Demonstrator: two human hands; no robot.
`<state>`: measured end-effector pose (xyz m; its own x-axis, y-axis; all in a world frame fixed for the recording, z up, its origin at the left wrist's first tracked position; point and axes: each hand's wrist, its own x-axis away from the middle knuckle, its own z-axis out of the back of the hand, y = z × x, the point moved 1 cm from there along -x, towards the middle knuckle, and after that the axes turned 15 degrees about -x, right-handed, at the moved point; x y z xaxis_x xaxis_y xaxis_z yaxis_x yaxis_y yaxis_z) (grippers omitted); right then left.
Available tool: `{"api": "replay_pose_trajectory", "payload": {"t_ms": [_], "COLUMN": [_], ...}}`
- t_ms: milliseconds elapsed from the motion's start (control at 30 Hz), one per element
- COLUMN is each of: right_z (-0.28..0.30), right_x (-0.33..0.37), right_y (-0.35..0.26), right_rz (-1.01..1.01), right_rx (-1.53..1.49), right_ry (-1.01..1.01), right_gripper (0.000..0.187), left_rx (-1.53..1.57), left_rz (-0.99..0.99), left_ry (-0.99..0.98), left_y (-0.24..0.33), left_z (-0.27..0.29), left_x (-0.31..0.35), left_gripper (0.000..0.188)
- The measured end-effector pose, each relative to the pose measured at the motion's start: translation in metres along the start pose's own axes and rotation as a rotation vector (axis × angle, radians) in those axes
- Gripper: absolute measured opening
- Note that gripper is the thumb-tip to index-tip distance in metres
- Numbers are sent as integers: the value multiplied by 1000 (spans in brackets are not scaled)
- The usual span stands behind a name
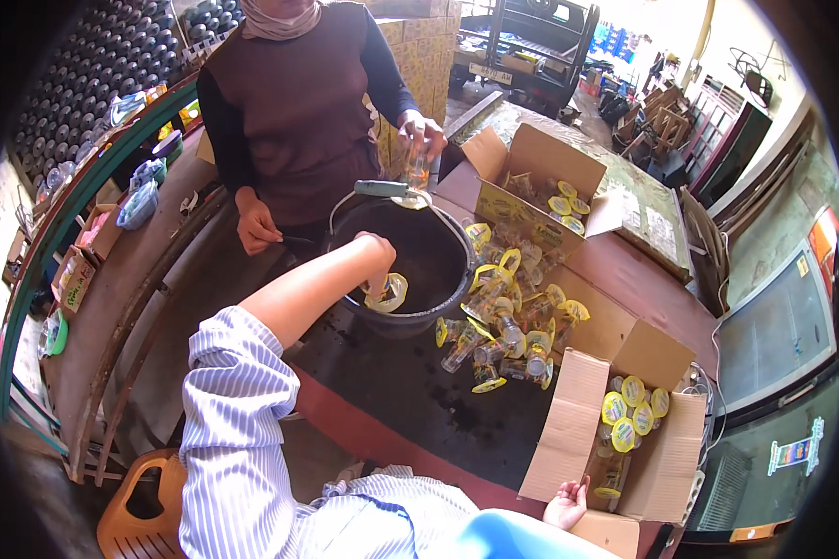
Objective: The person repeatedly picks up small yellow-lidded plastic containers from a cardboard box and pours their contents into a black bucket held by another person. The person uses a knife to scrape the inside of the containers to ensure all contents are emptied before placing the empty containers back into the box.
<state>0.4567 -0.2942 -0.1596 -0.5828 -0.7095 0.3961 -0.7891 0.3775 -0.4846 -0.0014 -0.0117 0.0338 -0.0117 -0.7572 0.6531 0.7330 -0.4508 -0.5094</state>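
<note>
Your left hand (375,261) grips a clear plastic cup (388,294) inside the black bucket (405,324) near the desk's (391,396) left edge. Your right hand (566,506) rests, fingers loosely uncurled, beside a cardboard box (557,433) at the near right corner. Yellow-topped cups (513,331) lie heaped between bucket and box.
</note>
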Motion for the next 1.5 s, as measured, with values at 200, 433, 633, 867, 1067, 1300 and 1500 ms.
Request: {"api": "replay_pose_trajectory", "payload": {"t_ms": [200, 433, 633, 867, 1067, 1300, 1500], "right_z": [1, 5, 4, -12, -23, -18, -10], "right_x": [-2, -5, 1, 7, 10, 23, 46], "right_y": [1, 1, -1, -2, 3, -5, -21], "right_rz": [-16, -28, -26, -7, 11, 10, -25], "right_rx": [-12, 18, -4, -1, -29, -99, -212], "right_ry": [-5, -47, 28, 89, 90, 76, 101], "right_gripper": [27, 28, 27, 25, 24, 24, 24], "left_rx": [35, 326, 244, 162, 223, 510, 1047], "left_rz": [-32, 56, 107, 208, 372, 61, 111], "left_ry": [-108, -185, 121, 222, 469, 10, 336], "left_y": [-8, -10, 10, 11, 9, -2, -4], "left_z": [-1, -14, -7, -22, -32, -23, -72], "left_x": [7, 2, 11, 5, 1, 17, 18], "left_gripper": [47, 41, 51, 60, 53, 58, 62]}}
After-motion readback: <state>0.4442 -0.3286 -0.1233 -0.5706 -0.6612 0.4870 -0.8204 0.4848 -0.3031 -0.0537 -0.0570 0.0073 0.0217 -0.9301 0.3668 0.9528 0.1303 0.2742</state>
